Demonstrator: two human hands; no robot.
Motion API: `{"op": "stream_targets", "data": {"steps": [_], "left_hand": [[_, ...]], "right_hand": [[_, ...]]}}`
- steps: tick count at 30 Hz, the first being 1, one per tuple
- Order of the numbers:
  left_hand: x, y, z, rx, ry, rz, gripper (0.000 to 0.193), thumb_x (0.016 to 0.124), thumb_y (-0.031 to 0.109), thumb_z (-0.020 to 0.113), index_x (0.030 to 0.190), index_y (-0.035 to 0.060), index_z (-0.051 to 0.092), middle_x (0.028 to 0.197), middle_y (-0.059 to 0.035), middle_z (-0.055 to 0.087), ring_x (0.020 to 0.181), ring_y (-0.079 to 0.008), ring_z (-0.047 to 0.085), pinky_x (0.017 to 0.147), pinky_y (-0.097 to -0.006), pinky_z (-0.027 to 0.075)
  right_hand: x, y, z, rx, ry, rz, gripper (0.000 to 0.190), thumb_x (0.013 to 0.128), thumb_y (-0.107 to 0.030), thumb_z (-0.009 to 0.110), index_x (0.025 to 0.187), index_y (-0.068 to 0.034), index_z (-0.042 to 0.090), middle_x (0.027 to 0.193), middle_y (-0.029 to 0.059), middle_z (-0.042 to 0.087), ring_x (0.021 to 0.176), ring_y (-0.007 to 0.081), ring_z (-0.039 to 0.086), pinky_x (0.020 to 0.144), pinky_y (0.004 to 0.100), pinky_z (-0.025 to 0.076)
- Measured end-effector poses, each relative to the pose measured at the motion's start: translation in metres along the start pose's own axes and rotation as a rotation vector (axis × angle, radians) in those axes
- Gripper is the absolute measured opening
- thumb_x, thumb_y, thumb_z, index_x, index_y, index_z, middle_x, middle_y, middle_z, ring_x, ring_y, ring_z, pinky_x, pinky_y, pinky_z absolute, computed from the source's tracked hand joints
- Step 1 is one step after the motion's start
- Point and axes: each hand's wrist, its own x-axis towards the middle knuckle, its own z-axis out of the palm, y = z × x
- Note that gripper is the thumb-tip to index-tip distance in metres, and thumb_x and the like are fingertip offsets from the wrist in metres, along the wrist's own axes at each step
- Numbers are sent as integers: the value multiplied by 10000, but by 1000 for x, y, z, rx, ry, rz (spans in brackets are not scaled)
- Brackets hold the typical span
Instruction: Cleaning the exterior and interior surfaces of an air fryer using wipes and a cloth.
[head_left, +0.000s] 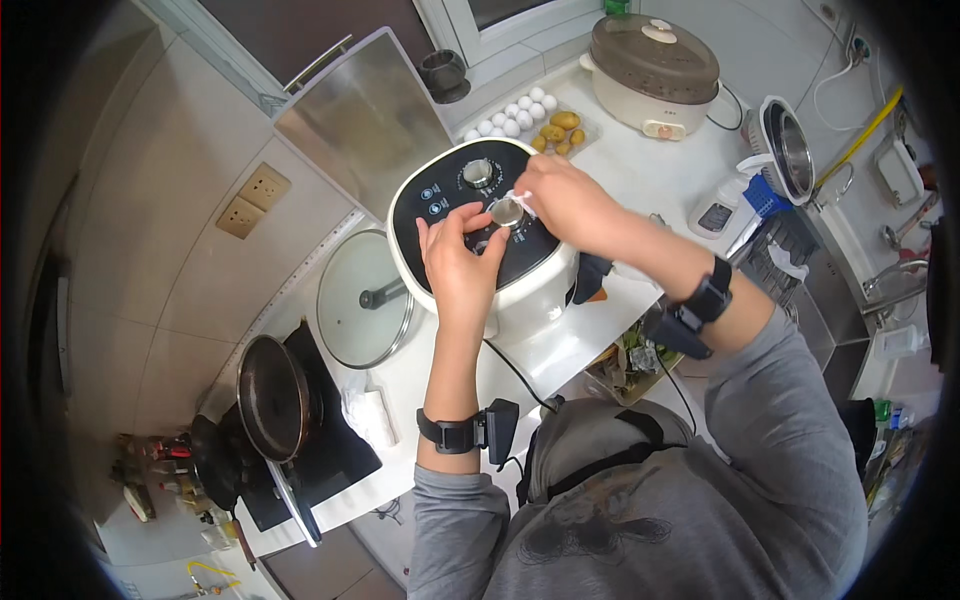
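A white air fryer (525, 292) with a glossy black top panel (450, 169) stands before me on the counter. Two round silver-rimmed knobs sit on the panel: an upper knob (478, 173) and a lower knob (508, 213). My right hand (566, 199) pinches a white wipe or tissue (523, 201) against the far right side of the lower knob. My left hand (465, 255) reaches over the panel from the near side, thumb and fingertips at the lower knob's left and near rim. Whether they grip it is unclear.
Behind the fryer are white eggs (517, 112) and potatoes (555, 135). A lidded electric cooker (652, 75) stands at the back right. On the left are a glass lid (360, 330), a frying pan (274, 397) on a black hob (337, 457), and a white packet (371, 416).
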Motion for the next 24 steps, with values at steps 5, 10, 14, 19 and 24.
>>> {"op": "stream_targets", "data": {"steps": [5,10,14,19,24], "left_hand": [[1,5,1,-3,-5,-4,290,700,103,757,962,57,640,846,-23,700,897,-206,601,1112,-480,248],[0,1,2,-44,3,-5,248,711,87,744,941,54,655,824,-26,701,866,-205,606,1120,-476,237],[-2,1,-1,-56,6,-7,220,731,62,713,943,47,660,792,-37,699,830,-209,609,1120,-469,241],[-1,0,1,-47,23,5,177,761,42,663,938,39,660,767,-49,692,793,-223,607,1108,-472,266],[-1,2,2,-33,82,-66,213,789,-26,573,992,23,613,846,-100,673,880,-273,601,1097,-524,237]], "right_hand": [[-33,-40,16,-278,249,62,75,712,-52,572,771,-14,597,879,116,523,864,266,532,763,346,471],[-41,-54,29,-408,346,55,100,703,-82,584,774,-16,605,867,87,516,861,233,506,728,310,453],[-41,-59,34,-256,393,-57,118,701,-100,584,782,-21,617,866,83,523,861,236,506,730,323,439],[-23,-47,18,-233,262,-192,90,703,-105,584,753,-55,637,853,61,520,863,231,506,743,328,435],[12,-56,25,-408,157,-199,123,712,-143,627,801,-95,698,896,82,587,892,243,579,763,318,475]]}}
